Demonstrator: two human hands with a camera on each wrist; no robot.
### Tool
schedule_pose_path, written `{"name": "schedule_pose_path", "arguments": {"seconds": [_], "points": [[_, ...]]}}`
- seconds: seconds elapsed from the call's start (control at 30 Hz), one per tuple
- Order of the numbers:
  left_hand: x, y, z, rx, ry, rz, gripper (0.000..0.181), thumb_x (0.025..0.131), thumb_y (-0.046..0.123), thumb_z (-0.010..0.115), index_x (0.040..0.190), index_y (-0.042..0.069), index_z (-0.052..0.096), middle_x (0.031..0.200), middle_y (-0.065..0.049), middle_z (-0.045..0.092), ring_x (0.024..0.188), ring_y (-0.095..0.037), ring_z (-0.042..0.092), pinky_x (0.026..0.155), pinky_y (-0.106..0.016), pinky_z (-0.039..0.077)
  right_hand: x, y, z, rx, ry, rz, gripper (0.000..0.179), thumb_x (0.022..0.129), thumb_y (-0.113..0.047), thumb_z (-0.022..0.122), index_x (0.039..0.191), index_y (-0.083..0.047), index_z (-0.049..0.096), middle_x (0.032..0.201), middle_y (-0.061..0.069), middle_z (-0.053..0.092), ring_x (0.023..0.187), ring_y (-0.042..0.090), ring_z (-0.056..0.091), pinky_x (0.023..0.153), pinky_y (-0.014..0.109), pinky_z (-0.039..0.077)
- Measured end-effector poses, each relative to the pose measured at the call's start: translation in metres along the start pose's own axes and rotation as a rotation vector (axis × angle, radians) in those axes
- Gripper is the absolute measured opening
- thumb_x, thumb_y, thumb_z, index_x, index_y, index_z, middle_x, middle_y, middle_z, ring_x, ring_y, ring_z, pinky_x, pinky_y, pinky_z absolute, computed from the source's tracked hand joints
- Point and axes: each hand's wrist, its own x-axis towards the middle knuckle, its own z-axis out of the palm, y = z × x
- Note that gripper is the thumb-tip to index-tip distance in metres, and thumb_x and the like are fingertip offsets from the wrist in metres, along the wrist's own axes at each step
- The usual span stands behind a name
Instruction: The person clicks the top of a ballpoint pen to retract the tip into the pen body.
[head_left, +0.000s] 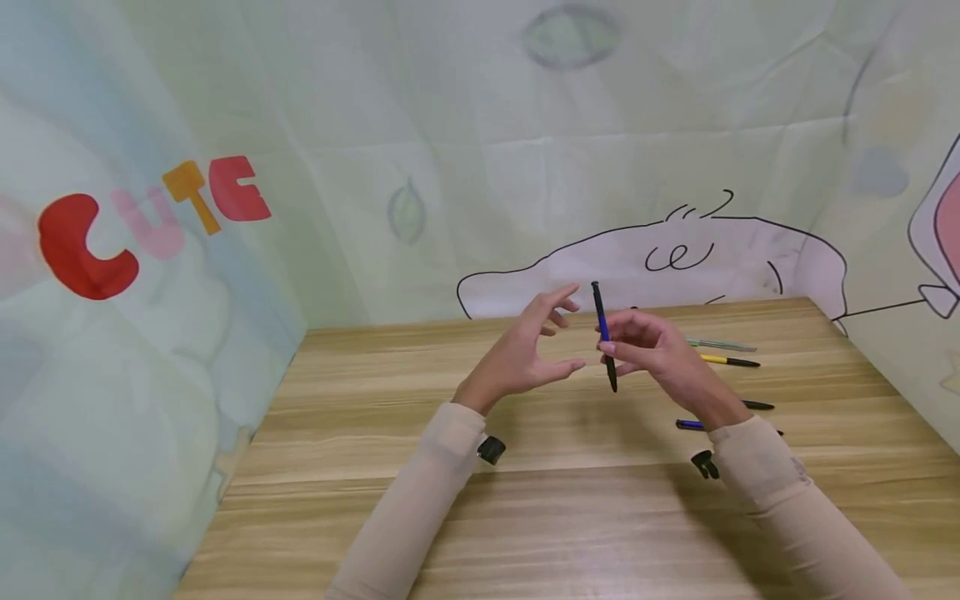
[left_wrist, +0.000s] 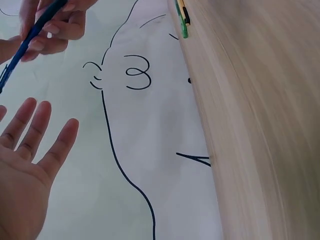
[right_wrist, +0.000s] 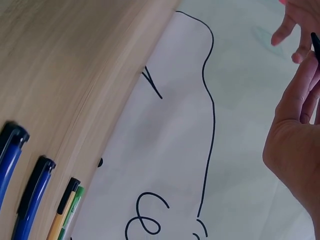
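Observation:
A blue and black pen [head_left: 604, 327] stands nearly upright above the table, pinched between the thumb and fingers of my right hand [head_left: 651, 346]. In the left wrist view the same pen [left_wrist: 31, 37] runs slantwise across the top left corner. My left hand [head_left: 525, 346] is held to the left of the pen, apart from it, with thumb and fingers spread and nothing between them. The right wrist view shows only the dark tip of the pen [right_wrist: 315, 45] at its right edge, beside my right hand [right_wrist: 295, 110].
Several pens lie on the wooden table [head_left: 360, 433] to the right: a green one [head_left: 723, 344], a yellow and black one [head_left: 727, 360], a dark one [head_left: 759, 405] and a blue one [head_left: 688, 425]. My right forearm partly covers them. A printed cloth [head_left: 420, 125] hangs behind the table.

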Motion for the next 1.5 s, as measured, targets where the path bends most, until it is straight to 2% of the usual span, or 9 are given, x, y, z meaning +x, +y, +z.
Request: {"name": "schedule_pose_path", "arguments": {"seconds": [0.2, 0.43, 0.73, 0.87, 1.0, 1.23, 1.5], "points": [[-0.013, -0.006, -0.007, 0.036, -0.010, -0.026, 0.091, 0.086, 0.023, 0.082, 0.160, 0.023, 0.029, 0.138, -0.009, 0.053, 0.116, -0.019, 0.058, 0.097, -0.036, 0.055, -0.003, 0.004, -0.006, -0.039, -0.004, -0.002, 0.023, 0.099, -0.022, 0.068, 0.118, -0.010, 0.064, 0.110, 0.012, 0.066, 0.100, 0.023, 0.068, 0.083, 0.041, 0.061], [-0.027, -0.013, -0.017, 0.025, -0.014, -0.056, 0.084, 0.088, 0.021, 0.081, 0.157, 0.023, 0.034, 0.136, -0.001, 0.054, 0.116, -0.016, 0.057, 0.098, -0.044, 0.055, -0.007, 0.006, -0.015, -0.075, -0.012, 0.015, 0.027, 0.098, -0.023, 0.069, 0.121, -0.009, 0.064, 0.110, 0.010, 0.068, 0.100, 0.021, 0.068, 0.084, 0.039, 0.060], [-0.047, -0.020, -0.028, 0.049, 0.013, -0.106, 0.078, 0.087, 0.020, 0.080, 0.154, 0.021, 0.040, 0.131, 0.001, 0.057, 0.114, -0.016, 0.059, 0.097, -0.040, 0.055, -0.016, 0.013, -0.030, -0.105, -0.036, 0.006, 0.026, 0.099, -0.020, 0.068, 0.122, -0.008, 0.064, 0.110, 0.010, 0.069, 0.099, 0.021, 0.068, 0.083, 0.034, 0.060], [-0.053, -0.022, -0.031, 0.052, 0.017, -0.131, 0.074, 0.088, 0.020, 0.079, 0.153, 0.022, 0.043, 0.129, 0.000, 0.058, 0.112, -0.016, 0.060, 0.096, -0.043, 0.056, -0.019, 0.014, -0.036, -0.118, -0.030, 0.015, 0.025, 0.098, -0.020, 0.069, 0.120, -0.008, 0.065, 0.107, 0.009, 0.070, 0.098, 0.021, 0.068, 0.082, 0.032, 0.060], [-0.058, -0.025, -0.034, 0.043, 0.021, -0.137, 0.073, 0.088, 0.018, 0.078, 0.152, 0.021, 0.044, 0.128, -0.007, 0.060, 0.111, -0.022, 0.060, 0.094, -0.049, 0.056, -0.022, 0.015, -0.042, -0.142, -0.019, 0.014, 0.026, 0.098, -0.020, 0.069, 0.120, -0.007, 0.064, 0.107, 0.009, 0.070, 0.097, 0.022, 0.068, 0.081, 0.031, 0.060], [-0.067, -0.028, -0.040, 0.079, 0.021, -0.152, 0.073, 0.089, 0.020, 0.077, 0.153, 0.024, 0.043, 0.127, -0.003, 0.060, 0.111, -0.019, 0.061, 0.092, -0.043, 0.057, -0.027, 0.018, -0.054, -0.184, -0.004, 0.023, 0.027, 0.097, -0.019, 0.070, 0.120, -0.005, 0.066, 0.108, 0.008, 0.071, 0.095, 0.026, 0.068, 0.081, 0.030, 0.059], [-0.078, -0.032, -0.048, 0.068, 0.030, -0.169, 0.072, 0.088, 0.018, 0.078, 0.151, 0.024, 0.045, 0.126, -0.004, 0.061, 0.110, -0.019, 0.061, 0.092, -0.051, 0.057, -0.033, 0.020, -0.067, -0.273, -0.027, 0.028, 0.026, 0.099, -0.021, 0.069, 0.121, -0.007, 0.068, 0.111, 0.008, 0.070, 0.096, 0.019, 0.066, 0.081, 0.029, 0.058]]}}
